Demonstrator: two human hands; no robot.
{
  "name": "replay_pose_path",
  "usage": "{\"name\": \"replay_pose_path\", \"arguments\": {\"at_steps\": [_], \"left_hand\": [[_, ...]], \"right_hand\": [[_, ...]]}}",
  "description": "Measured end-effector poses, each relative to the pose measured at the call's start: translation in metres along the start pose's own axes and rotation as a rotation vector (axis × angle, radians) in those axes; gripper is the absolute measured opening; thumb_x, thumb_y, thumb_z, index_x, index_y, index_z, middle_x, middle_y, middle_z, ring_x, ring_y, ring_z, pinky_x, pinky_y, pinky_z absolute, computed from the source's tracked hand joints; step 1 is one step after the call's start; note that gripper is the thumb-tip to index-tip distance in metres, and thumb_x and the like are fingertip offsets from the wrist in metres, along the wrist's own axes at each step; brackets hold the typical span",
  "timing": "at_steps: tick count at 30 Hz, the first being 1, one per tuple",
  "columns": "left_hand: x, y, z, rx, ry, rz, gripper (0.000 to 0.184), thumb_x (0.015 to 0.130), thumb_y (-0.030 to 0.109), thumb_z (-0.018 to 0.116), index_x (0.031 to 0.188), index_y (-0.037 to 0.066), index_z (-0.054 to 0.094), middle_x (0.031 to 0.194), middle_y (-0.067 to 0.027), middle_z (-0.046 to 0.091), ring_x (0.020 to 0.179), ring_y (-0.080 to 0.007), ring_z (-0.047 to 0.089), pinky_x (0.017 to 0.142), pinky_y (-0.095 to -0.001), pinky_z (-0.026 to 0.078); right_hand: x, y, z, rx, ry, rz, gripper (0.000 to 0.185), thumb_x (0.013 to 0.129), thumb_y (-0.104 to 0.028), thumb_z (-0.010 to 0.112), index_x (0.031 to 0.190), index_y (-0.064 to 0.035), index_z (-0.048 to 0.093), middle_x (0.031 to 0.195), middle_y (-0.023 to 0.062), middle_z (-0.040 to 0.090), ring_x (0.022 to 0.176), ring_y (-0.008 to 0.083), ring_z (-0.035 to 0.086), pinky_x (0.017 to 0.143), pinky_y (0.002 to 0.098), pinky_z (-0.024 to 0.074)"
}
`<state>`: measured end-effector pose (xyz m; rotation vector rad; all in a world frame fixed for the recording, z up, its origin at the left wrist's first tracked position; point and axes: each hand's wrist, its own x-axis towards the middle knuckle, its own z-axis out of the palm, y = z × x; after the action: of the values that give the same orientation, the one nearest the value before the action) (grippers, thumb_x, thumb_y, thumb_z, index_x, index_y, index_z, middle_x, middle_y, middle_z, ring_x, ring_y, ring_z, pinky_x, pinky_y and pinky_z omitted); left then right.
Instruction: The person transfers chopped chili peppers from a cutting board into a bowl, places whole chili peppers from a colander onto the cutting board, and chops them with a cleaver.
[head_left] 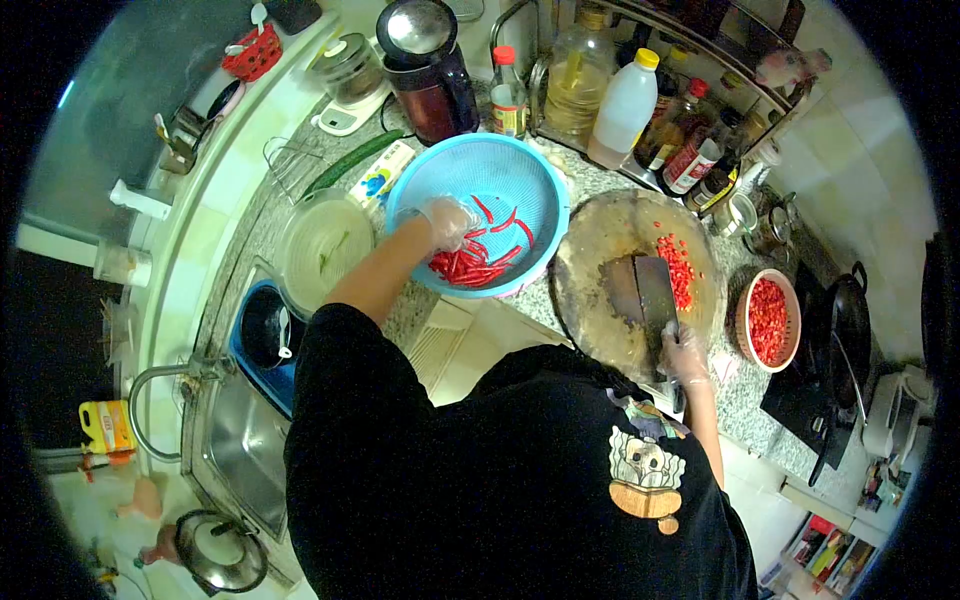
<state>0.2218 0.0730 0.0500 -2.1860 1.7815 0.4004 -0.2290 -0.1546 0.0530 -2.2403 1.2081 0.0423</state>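
Note:
My left hand (448,222), in a clear plastic glove, is inside a blue colander (545,180). Its fingers curl over some red chilies (470,265) there; the fingertips are partly hidden. A few more chilies lie loose beside the pile. My right hand (684,355), also gloved, is closed round the handle of a cleaver (655,295). The blade rests over a round chopping board (600,230). Chopped red chili (677,268) lies on the board just right of the blade.
A pink basket (743,325) of chopped chili stands right of the board, near a wok (850,330). Bottles (625,110) line the back. On the left are a cucumber (355,160), a translucent bowl (300,250) and the sink (245,450).

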Motion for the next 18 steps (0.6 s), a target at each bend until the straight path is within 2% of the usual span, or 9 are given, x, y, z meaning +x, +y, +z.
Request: {"name": "replay_pose_path", "arguments": {"at_steps": [4, 7, 10, 13, 14, 17, 18], "left_hand": [[0.001, 0.010, -0.008, 0.070, -0.058, 0.002, 0.025, 0.075, 0.019, 0.069, 0.098, 0.009, 0.070, 0.100, -0.0164, 0.071, 0.095, -0.0341, 0.068, 0.085, -0.0446, 0.054], [-0.001, 0.012, -0.013, 0.074, -0.103, -0.016, 0.027, 0.077, 0.019, 0.068, 0.101, 0.006, 0.068, 0.101, -0.0174, 0.070, 0.094, -0.0339, 0.069, 0.083, -0.0457, 0.054], [0.006, 0.011, -0.005, -0.175, 0.099, -0.195, 0.027, 0.081, 0.019, 0.065, 0.104, 0.005, 0.066, 0.102, -0.0180, 0.070, 0.094, -0.0343, 0.068, 0.084, -0.0472, 0.054], [0.018, 0.023, -0.005, -0.376, 0.289, -0.299, 0.025, 0.084, 0.018, 0.061, 0.105, 0.006, 0.066, 0.102, -0.0179, 0.070, 0.095, -0.0351, 0.068, 0.084, -0.0475, 0.053], [0.019, 0.035, -0.013, -0.532, 0.246, -0.345, 0.023, 0.087, 0.017, 0.059, 0.106, 0.005, 0.066, 0.103, -0.0184, 0.070, 0.096, -0.0357, 0.068, 0.085, -0.0473, 0.053], [0.024, 0.061, -0.031, -0.334, 0.186, -0.292, 0.023, 0.087, 0.017, 0.060, 0.105, 0.004, 0.068, 0.106, -0.0193, 0.070, 0.096, -0.0344, 0.069, 0.085, -0.0462, 0.054], [0.034, 0.058, -0.026, -0.219, 0.084, -0.252, 0.024, 0.087, 0.016, 0.062, 0.105, 0.004, 0.071, 0.109, -0.0203, 0.069, 0.099, -0.0339, 0.069, 0.087, -0.0451, 0.054]], "right_hand": [[-0.012, -0.015, -0.004, 0.018, 0.021, 0.118, 0.039, 0.093, -0.036, 0.058, 0.106, 0.0005, 0.064, 0.103, 0.0316, 0.065, 0.102, 0.0464, 0.062, 0.087, 0.0512, 0.0485], [-0.011, -0.016, -0.005, -0.055, -0.006, 0.105, 0.040, 0.093, -0.036, 0.059, 0.107, 0.0012, 0.064, 0.106, 0.0324, 0.064, 0.105, 0.0456, 0.061, 0.090, 0.0499, 0.0480], [0.001, 0.011, 0.010, 0.069, -0.024, 0.134, 0.040, 0.092, -0.037, 0.060, 0.109, -0.0008, 0.061, 0.095, 0.0299, 0.066, 0.094, 0.0447, 0.065, 0.081, 0.0486, 0.0491], [-0.003, 0.007, 0.009, -0.003, 0.000, 0.137, 0.041, 0.092, -0.038, 0.059, 0.109, -0.0007, 0.061, 0.095, 0.0302, 0.066, 0.094, 0.0450, 0.065, 0.083, 0.0491, 0.0491], [-0.004, 0.003, 0.006, -0.025, -0.002, 0.119, 0.041, 0.092, -0.037, 0.059, 0.109, -0.0005, 0.062, 0.095, 0.0300, 0.066, 0.095, 0.0450, 0.065, 0.083, 0.0491, 0.0491], [-0.009, -0.012, -0.003, -0.075, -0.009, 0.086, 0.040, 0.092, -0.036, 0.059, 0.109, 0.0004, 0.062, 0.098, 0.0297, 0.066, 0.097, 0.0454, 0.064, 0.084, 0.0493, 0.0488], [-0.009, -0.019, -0.002, -0.082, -0.015, 0.091, 0.040, 0.092, -0.035, 0.059, 0.109, 0.0008, 0.062, 0.099, 0.0297, 0.066, 0.099, 0.0457, 0.063, 0.085, 0.0494, 0.0486]]}}
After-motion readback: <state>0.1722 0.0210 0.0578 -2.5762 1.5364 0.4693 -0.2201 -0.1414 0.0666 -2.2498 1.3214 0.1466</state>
